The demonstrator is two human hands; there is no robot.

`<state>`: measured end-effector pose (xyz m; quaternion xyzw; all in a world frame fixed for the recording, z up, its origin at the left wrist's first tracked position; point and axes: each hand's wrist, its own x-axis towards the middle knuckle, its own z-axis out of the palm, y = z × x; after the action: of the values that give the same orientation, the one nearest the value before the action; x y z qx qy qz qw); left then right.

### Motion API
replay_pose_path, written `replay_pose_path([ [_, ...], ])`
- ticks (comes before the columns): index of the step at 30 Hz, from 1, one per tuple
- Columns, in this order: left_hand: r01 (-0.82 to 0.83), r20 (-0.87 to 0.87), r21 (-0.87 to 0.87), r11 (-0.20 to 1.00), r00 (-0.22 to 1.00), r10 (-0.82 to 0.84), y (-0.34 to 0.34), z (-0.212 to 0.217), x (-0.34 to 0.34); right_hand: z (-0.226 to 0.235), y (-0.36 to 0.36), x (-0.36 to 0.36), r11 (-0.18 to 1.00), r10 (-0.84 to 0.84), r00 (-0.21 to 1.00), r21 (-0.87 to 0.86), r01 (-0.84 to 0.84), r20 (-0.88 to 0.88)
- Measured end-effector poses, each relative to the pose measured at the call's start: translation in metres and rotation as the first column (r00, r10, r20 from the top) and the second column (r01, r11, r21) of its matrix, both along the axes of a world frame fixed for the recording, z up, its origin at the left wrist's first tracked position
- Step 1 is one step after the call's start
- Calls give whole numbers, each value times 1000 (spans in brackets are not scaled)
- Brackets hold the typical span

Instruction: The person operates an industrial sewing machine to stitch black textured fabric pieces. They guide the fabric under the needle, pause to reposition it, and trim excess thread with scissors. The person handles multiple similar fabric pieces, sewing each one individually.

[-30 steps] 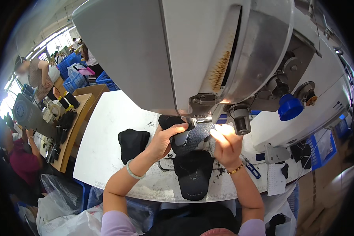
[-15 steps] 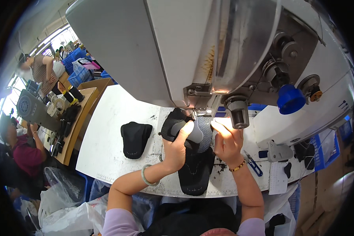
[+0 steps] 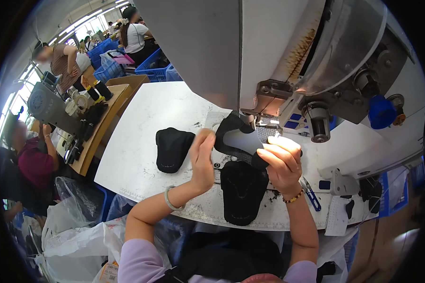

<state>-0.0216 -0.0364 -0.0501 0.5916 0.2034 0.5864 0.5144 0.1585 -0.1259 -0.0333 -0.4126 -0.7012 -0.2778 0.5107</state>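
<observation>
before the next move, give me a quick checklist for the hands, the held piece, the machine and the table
1. Right hand holding the curved black piece: ok, fingers at its right end.
2. Left hand gripping that piece: cannot tell, its blurred fingers are at the left edge.
3. Needle of the sewing machine clear of the piece: cannot tell, it can't be made out.
4. Light on the work: ok, bright at the right hand.
5. Blue-handled snips set down: ok, on the table right of the right wrist.
6. Tabletop clean: not ok, dark crumbs lie on it.
</observation>
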Motion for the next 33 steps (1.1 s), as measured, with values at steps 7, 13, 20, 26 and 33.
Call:
replay_pose_path([
  [7, -23, -76, 989, 149, 778, 624, -6, 27, -3, 5, -2, 0, 1000, -2, 1000, -30, 2, 24],
  [13, 162, -240, 967, 194, 833, 499, -1, 54, 7, -2, 1, 9, 999, 18, 999, -46, -21, -51],
  [20, 215, -234, 972, 97, 823, 517, -2, 70, 7, 1, -4, 23, 986, 76, 997, -147, -75, 0],
  [26, 186, -226, 974, 130, 832, 506, 1, 69, 11, 0, -6, 27, 977, 68, 997, -202, -73, -34],
  [33, 201, -256, 965, 170, 862, 436, 20, 60, 10, 11, -5, 19, 980, -53, 995, -187, 69, 90],
])
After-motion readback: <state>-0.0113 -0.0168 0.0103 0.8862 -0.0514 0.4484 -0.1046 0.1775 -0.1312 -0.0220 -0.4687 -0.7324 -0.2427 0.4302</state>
